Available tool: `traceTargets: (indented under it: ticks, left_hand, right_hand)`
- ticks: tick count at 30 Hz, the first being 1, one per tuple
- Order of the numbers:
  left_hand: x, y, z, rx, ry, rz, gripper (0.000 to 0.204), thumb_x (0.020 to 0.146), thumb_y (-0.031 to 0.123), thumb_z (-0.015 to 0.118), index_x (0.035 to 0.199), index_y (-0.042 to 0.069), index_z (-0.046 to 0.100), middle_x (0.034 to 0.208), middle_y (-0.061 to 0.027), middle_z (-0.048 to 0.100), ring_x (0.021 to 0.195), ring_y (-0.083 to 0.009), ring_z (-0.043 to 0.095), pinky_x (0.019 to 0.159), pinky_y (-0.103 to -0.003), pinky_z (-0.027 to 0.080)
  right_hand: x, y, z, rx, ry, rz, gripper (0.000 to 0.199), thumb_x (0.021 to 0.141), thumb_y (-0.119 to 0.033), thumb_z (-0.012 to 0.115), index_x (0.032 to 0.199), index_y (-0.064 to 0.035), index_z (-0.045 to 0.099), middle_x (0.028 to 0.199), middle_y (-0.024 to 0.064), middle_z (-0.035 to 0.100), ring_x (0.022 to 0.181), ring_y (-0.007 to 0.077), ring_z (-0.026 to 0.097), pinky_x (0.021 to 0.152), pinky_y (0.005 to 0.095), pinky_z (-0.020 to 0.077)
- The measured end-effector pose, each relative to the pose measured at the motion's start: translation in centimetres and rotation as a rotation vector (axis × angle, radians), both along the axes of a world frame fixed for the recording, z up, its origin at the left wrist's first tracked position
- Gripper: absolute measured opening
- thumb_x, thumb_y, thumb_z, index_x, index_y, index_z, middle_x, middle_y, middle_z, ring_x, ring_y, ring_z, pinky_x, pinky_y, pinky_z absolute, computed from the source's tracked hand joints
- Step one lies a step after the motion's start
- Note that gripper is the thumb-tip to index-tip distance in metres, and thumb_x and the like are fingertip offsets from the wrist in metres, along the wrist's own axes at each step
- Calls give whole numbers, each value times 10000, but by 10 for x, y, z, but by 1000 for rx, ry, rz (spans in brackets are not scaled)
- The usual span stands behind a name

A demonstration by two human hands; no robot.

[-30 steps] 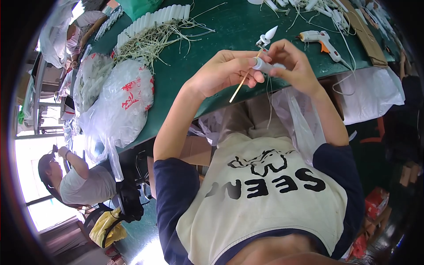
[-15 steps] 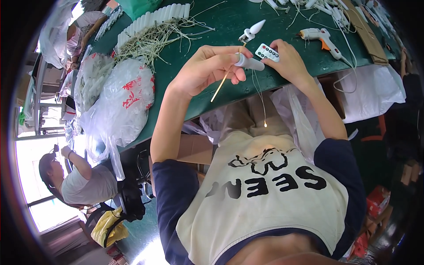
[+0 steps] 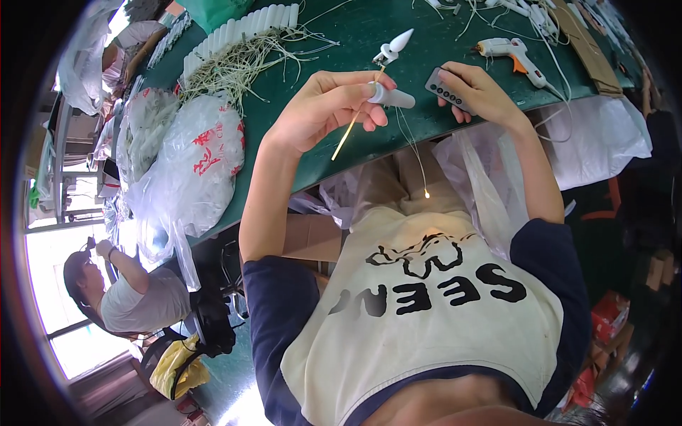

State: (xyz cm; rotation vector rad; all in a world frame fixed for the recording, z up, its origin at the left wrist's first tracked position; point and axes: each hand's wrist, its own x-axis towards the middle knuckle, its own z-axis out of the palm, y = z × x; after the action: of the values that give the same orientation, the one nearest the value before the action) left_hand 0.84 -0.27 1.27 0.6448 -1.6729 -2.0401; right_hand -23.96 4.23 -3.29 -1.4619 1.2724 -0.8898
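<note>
Over the green table, seen from the head camera, two bare hands work close together. The left hand is curled shut around a small white tube, with a thin yellow stick poking down out of the fist. A fine wire hangs from the tube, and a tiny light glows at its lower end, above the person's lap. The right hand is closed around a small dark remote with rows of little buttons, the thumb lying on top of it. The two hands are near each other but not touching.

Just behind the left hand, a white flame-shaped bulb piece lies on the table. A white glue gun with an orange trigger lies behind the right hand. Farther back on the left sit a row of white tubes and a messy pile of thin wires. Big clear plastic bags are heaped at the left edge of the table. Another person in a white shirt sits low on the left.
</note>
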Motion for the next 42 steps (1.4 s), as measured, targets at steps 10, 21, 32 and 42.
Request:
traceTargets:
  ticks: [10,21,32,42]
  left_hand:
    - [-1,-4,-3,10,-28,18,272,834,177,478,989,-37,543,667,-96,565,600,-127,548,591,-228,459]
    - [-3,-2,-4,5,-51,-2,280,836,197,483,993,-25,551,671,-95,574,594,-114,552,592,-214,459]
    - [-7,-8,-9,27,-69,5,282,837,205,487,991,-23,550,670,-75,571,597,-109,545,590,-216,453]
    - [-20,-10,-9,52,47,-39,294,850,174,481,1051,-38,512,662,-38,544,611,-95,520,566,-216,429]
  right_hand:
    - [-5,3,4,-32,202,-18,325,894,-286,426,761,-14,547,611,28,549,429,48,470,374,186,351]
    - [-2,-38,-46,-552,688,-326,284,847,-265,492,862,12,555,740,172,593,714,334,566,655,373,436]
    - [3,-23,-43,-520,1013,-553,262,806,-255,556,950,-36,571,877,106,583,839,251,562,688,347,451]
    - [31,3,-2,-562,143,157,262,735,-121,641,971,-34,565,860,65,597,780,178,542,719,274,389]
